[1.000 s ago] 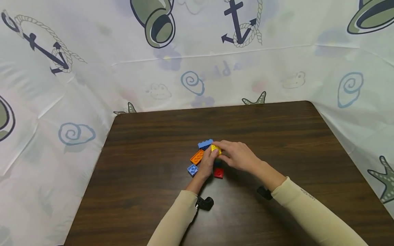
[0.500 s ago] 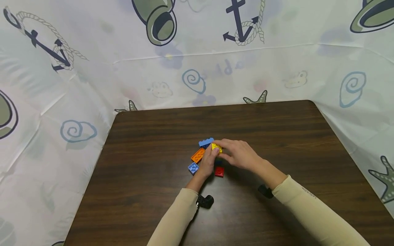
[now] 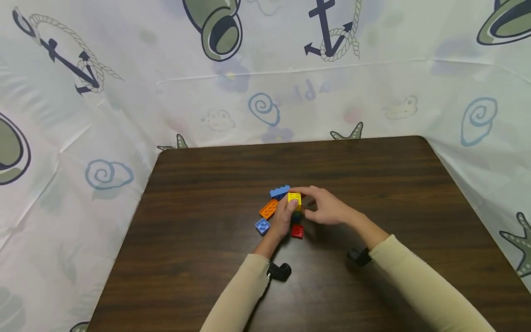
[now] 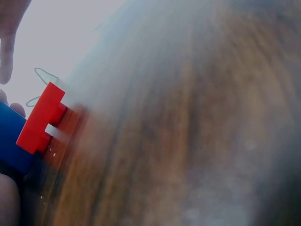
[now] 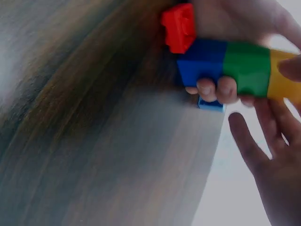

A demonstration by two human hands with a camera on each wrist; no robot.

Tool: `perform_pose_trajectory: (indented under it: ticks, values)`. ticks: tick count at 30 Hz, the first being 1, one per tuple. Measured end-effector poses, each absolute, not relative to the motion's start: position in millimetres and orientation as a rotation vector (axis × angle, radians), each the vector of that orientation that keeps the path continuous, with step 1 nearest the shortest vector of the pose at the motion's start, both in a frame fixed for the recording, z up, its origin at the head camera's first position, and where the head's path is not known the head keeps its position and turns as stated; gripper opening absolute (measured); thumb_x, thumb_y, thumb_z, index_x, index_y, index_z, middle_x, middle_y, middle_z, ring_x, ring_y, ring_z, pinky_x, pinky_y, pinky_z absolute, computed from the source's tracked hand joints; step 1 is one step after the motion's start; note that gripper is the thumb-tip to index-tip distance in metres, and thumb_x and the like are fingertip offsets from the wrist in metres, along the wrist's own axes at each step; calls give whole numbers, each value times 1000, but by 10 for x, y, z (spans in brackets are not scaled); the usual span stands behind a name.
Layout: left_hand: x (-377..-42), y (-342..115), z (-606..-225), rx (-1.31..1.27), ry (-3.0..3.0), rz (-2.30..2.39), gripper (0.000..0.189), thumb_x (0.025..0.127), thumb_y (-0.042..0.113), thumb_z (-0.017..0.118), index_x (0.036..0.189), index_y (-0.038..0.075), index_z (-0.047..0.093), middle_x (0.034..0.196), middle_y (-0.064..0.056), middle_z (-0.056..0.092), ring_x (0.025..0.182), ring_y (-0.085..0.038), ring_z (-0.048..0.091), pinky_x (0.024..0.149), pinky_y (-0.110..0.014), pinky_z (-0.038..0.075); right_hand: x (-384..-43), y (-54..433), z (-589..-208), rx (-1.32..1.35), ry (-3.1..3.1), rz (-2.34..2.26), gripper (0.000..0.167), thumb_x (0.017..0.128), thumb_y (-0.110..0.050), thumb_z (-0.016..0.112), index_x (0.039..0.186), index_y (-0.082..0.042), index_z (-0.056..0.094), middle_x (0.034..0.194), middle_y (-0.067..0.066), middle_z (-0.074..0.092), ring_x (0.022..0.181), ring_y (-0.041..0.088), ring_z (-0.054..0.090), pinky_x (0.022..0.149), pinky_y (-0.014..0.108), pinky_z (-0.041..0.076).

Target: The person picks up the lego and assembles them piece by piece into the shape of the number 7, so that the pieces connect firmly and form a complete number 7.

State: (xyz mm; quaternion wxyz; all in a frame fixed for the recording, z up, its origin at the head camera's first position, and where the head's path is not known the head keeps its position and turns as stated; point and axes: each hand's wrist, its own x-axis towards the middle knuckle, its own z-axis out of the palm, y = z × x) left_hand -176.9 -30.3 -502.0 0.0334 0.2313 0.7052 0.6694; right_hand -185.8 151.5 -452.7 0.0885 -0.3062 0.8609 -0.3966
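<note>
In the head view my left hand [image 3: 282, 220] grips an upright stack of toy building bricks, its thumb against the yellow brick [image 3: 294, 198] on top. The right wrist view shows a green brick [image 5: 247, 70] below the yellow and a dark blue brick [image 5: 201, 59] at the bottom, with left fingertips curled round the stack. My right hand [image 3: 329, 208] is just right of the yellow brick, thumb and fingers spread apart; whether a fingertip touches it, I cannot tell. Beside the stack's near side lies a red brick [image 3: 297, 231].
Left of the stack, an orange brick [image 3: 268, 209] and a small light blue brick [image 3: 262, 226] lie on the dark wooden table [image 3: 199, 230]. A longer blue brick [image 3: 280, 192] is behind them. A printed white cloth [image 3: 199, 101] hangs around the table.
My right hand has loosened from the yellow brick and drawn slightly right, leaving a gap by its side. My left hand keeps its hold on the stack.
</note>
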Motion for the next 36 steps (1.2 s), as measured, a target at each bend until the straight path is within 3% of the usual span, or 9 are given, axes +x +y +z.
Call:
perform_pose_trajectory:
  ticks: [4, 7, 11, 17, 23, 27, 30, 33, 36]
  values:
    - [-1760, -311, -5040, 705, 2153, 2063, 45, 98, 22, 36, 110, -20, 49, 92, -36, 56, 81, -32, 55, 76, -38, 47, -1963, 1543, -4601, -775, 2325, -1539, 44, 88, 9, 47, 131, 1, 57, 126, 16, 59, 109, 42, 53, 94, 57, 44]
    - [-1757, -317, -5045, 687, 2153, 2050, 46, 99, 23, 35, 110, -20, 49, 91, -35, 56, 81, -26, 55, 76, -31, 46, -2039, 1511, -4661, -647, 2223, -1687, 34, 100, -3, 40, 129, 6, 56, 129, 22, 58, 113, 42, 53, 96, 61, 40]
    - [-1756, -313, -5040, 682, 2162, 2036, 45, 100, 23, 35, 110, -18, 51, 91, -31, 57, 81, -21, 55, 76, -29, 47, -2132, 1423, -4773, -537, 2175, -1675, 50, 109, -30, 28, 134, 6, 53, 137, 22, 53, 123, 37, 50, 101, 60, 37]
    - [-1731, -286, -5033, 722, 2208, 2050, 44, 100, 21, 36, 106, -18, 54, 87, -32, 60, 80, -21, 56, 74, -25, 47, -2242, 1320, -4934, -578, 2161, -1551, 65, 109, -38, 11, 134, 0, 57, 135, 16, 57, 121, 33, 50, 103, 51, 33]
    - [-1735, -266, -5028, 764, 2249, 2041, 40, 101, 19, 37, 101, -15, 56, 85, -31, 61, 78, -20, 56, 72, -24, 46, -2301, 1276, -4974, -547, 2148, -1481, 71, 107, -47, 11, 130, -5, 63, 130, 10, 61, 111, 26, 54, 94, 39, 38]
    - [-1747, -263, -5021, 756, 2224, 2076, 35, 100, 15, 38, 102, -15, 56, 85, -34, 60, 79, -29, 58, 75, -24, 47, -2320, 1265, -4936, -497, 2199, -1428, 72, 105, -51, 15, 123, -5, 67, 116, 9, 66, 87, 26, 60, 82, 37, 43]
    - [-1742, -272, -5018, 742, 2209, 2100, 34, 99, 13, 38, 103, -17, 55, 85, -36, 59, 80, -38, 59, 76, -24, 47, -2324, 1265, -4918, -490, 2264, -1365, 72, 105, -53, 16, 120, -6, 69, 108, 6, 67, 78, 23, 58, 80, 36, 43]
    - [-1734, -282, -5018, 737, 2210, 2106, 35, 100, 13, 38, 103, -19, 54, 85, -36, 59, 80, -42, 57, 75, -24, 47, -2325, 1270, -4909, -504, 2317, -1341, 72, 105, -53, 16, 118, -7, 70, 108, 5, 68, 86, 22, 59, 87, 38, 41]
    - [-1734, -282, -5020, 736, 2218, 2101, 37, 101, 15, 38, 103, -18, 54, 86, -36, 59, 79, -37, 57, 74, -24, 47, -2329, 1280, -4904, -514, 2376, -1329, 72, 105, -53, 15, 119, -9, 71, 114, 6, 68, 98, 25, 59, 93, 44, 41]
